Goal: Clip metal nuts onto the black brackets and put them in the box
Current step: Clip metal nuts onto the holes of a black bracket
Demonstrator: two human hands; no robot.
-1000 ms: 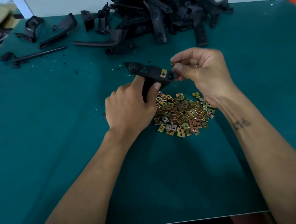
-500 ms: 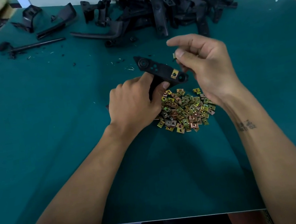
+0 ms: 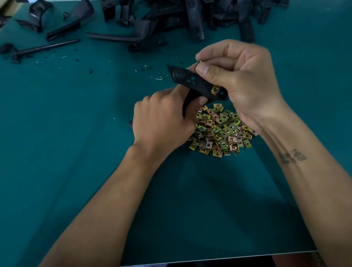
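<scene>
Left hand (image 3: pixel 161 117) grips the bracket (image 3: pixel 195 84) by its lower stem, fingers curled round it, thumb pressed on the near edge. The bracket is held above the mat (image 3: pixel 59 150), just far of the nut pile (image 3: pixel 220 131).

Bracket long axis runs far-left to near-right. The far-left end carries the round boss. The near-right end already has one nut (image 3: pixel 214 90) clipped on, brass face up.

Right hand (image 3: pixel 240 78) pinches a second nut (image 3: pixel 197 64) between thumb and forefinger, other fingers loosely curled. Only a thin brass edge shows, so I can't tell which way its open side faces.

Key relation: the pinched nut sits at the bracket's far edge, just right of the boss, touching or nearly touching; can't tell which. The free mounting spot looks to be toward the far-left end, so the right hand is the nearer one and the push would go from the far edge toward the near-left, across the long axis.

Judgement: first nut done, second about to go on. Risk is the nut going on skewed if its slot isn't square to the edge. Left hand needs to brace against that push.

More brackets (image 3: pixel 208 2) are heaped at the far edge. No box in view.
</scene>
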